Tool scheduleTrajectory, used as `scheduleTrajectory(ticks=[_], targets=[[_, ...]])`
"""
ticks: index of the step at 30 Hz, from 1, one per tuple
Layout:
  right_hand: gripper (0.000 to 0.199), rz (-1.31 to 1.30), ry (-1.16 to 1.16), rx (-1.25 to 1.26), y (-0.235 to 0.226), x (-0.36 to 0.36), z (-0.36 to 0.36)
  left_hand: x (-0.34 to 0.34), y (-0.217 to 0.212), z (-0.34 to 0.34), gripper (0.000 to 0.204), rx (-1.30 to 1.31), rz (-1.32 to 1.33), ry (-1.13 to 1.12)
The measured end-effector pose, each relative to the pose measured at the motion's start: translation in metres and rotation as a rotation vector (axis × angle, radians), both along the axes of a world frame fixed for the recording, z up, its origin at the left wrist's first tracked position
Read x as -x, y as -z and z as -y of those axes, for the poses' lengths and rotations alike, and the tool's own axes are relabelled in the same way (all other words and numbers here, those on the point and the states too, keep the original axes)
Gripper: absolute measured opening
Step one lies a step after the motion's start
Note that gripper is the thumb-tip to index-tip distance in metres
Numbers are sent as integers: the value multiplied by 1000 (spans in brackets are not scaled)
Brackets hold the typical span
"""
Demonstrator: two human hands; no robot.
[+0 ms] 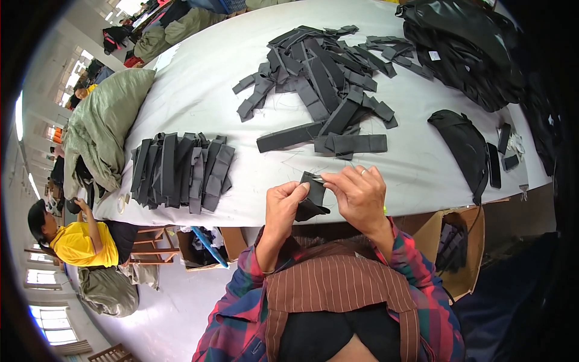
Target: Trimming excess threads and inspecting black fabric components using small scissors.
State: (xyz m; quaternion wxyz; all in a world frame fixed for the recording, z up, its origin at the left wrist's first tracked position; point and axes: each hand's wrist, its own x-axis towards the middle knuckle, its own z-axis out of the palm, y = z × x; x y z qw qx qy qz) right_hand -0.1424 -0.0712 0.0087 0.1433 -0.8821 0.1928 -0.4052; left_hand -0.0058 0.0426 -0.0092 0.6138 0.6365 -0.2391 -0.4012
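My left hand grips a folded dark grey fabric strip at the table's near edge, thumb on top. My right hand, a ring on one finger, is closed in a pinch at the strip's upper corner. A thin pale thing shows at those fingertips, too small to make out. To the left lies a neat row of dark grey fabric strips, side by side. Beyond my hands a loose heap of similar strips spreads over the white table, with loose threads scattered around it.
Black bags pile at the far right, with a black half-round pouch and a phone nearer. Cardboard boxes stand below the table edge. A green sack is at the left, near a person in yellow.
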Motion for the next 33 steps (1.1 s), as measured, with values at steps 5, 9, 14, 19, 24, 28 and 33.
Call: scheduleTrajectory(ticks=[5, 9, 14, 19, 24, 28, 33], targets=[[14, 28, -3, -32, 1, -2, -2, -3, 4, -2, 25, 14, -37, 9], [13, 45, -35, -95, 4, 0, 0, 6, -3, 1, 31, 16, -95, -52], [12, -1, -8, -64, 2, 2, -3, 7, -1, 1, 33, 15, -10, -64], [13, 18, 12, -84, 6, -1, -7, 10, -4, 2, 33, 1, 77, -46], [13, 14, 13, -131, 9, 2, -6, 9, -2, 2, 32, 16, 2, -47], [13, 18, 13, -100, 9, 3, -4, 7, -1, 1, 32, 6, -19, -41], [13, -2, -35, -70, 8, 3, 0, 3, 1, 0, 33, 3, -3, -28]])
